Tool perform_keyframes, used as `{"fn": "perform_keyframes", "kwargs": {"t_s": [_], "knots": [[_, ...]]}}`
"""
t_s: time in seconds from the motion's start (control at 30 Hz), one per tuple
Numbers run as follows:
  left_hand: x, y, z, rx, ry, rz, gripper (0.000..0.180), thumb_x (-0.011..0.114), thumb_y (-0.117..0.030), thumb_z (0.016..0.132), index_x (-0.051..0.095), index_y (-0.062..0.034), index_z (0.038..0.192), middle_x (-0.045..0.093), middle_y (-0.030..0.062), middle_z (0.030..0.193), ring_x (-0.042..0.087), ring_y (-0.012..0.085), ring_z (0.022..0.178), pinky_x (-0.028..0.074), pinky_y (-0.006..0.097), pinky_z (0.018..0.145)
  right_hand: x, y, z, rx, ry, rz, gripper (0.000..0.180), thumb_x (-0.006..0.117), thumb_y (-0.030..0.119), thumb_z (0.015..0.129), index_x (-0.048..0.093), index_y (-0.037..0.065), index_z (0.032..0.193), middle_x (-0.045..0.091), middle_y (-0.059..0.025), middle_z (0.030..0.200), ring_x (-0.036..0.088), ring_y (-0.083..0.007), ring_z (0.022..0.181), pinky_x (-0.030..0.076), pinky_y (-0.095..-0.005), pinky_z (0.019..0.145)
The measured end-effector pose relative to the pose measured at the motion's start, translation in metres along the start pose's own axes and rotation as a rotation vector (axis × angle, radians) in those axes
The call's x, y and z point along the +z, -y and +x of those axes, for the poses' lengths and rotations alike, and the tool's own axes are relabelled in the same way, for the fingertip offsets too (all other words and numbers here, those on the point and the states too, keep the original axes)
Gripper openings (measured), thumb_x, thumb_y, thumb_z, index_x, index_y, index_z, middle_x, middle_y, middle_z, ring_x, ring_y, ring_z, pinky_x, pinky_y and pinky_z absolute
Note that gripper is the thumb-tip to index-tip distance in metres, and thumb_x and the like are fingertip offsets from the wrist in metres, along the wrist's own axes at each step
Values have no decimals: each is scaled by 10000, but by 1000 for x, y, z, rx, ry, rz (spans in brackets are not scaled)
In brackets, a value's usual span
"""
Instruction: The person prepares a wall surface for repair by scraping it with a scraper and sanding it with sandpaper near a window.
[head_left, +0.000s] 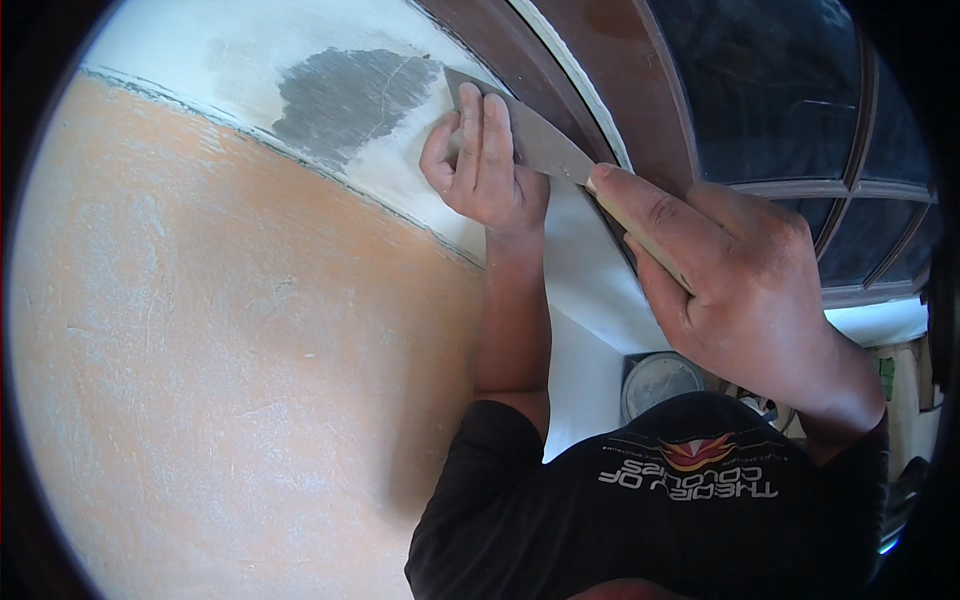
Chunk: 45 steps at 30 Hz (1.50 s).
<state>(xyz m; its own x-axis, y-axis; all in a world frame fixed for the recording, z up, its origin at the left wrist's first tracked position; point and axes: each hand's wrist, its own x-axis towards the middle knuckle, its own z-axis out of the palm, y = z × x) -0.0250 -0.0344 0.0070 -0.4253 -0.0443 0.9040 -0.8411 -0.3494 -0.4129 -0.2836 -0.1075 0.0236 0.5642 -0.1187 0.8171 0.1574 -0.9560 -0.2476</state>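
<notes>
A putty knife with a wide, flat metal blade and a pale handle slants across the upper middle. My right hand is wrapped round the handle, its index finger stretched along it toward the blade. Bent fingers of my left hand press over the blade's broad end, and the palm is hidden. Just left of the blade, a dark grey patch of what looks like damp filler marks the white wall band. A thin pale line runs through that patch.
Below the white band, past a rough groove, spreads an orange, patchy wall. A brown wooden frame with dark glass panes borders the right side. Beyond my torso stands a round bucket, near blurred clutter.
</notes>
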Motion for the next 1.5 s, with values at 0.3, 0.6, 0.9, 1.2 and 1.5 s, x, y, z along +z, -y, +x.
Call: {"fn": "perform_keyframes", "kwargs": {"t_s": [0.3, 0.6, 0.9, 1.2, 1.5], "knots": [[-3, -5, 2, -13, -14, -9, 238, 625, -83, 942, 696, -7, 1156, 731, 208, 1160, 647, 301, 985, 454, 378, 898, 0, -3, 0, -19, 11, 18, 482, 748, -1, 784, 689, 81, 1256, 548, -75, 654, 538, -216, 484, 451, -352, 461], [1, -3, 5, -37, -30, -20, 249, 615, -72, 932, 707, -18, 1157, 725, 204, 1182, 628, 301, 971, 445, 369, 894, 2, 0, 1, -16, -16, -9, 501, 750, -3, 775, 690, 93, 1263, 549, -73, 656, 542, -214, 488, 451, -351, 459], [-5, -3, 1, -33, -30, -24, 253, 647, -64, 909, 708, -23, 1150, 730, 190, 1178, 628, 287, 958, 441, 363, 887, 2, 0, 2, -34, -38, -8, 491, 747, -14, 781, 690, 79, 1260, 546, -76, 649, 532, -203, 485, 439, -347, 454], [-3, -4, 2, -31, -32, -11, 253, 636, -90, 925, 706, -28, 1160, 730, 173, 1191, 625, 284, 959, 436, 355, 877, -3, 0, 2, -31, 28, 16, 483, 748, -21, 782, 693, 68, 1253, 539, -76, 648, 526, -197, 483, 429, -342, 455], [0, -2, 1, -47, -35, -30, 238, 606, -45, 928, 712, -29, 1140, 729, 184, 1184, 623, 285, 951, 437, 359, 876, 1, 1, 0, -17, 8, -14, 497, 746, -25, 777, 692, 85, 1258, 548, -78, 657, 549, -204, 490, 450, -342, 455]]}}
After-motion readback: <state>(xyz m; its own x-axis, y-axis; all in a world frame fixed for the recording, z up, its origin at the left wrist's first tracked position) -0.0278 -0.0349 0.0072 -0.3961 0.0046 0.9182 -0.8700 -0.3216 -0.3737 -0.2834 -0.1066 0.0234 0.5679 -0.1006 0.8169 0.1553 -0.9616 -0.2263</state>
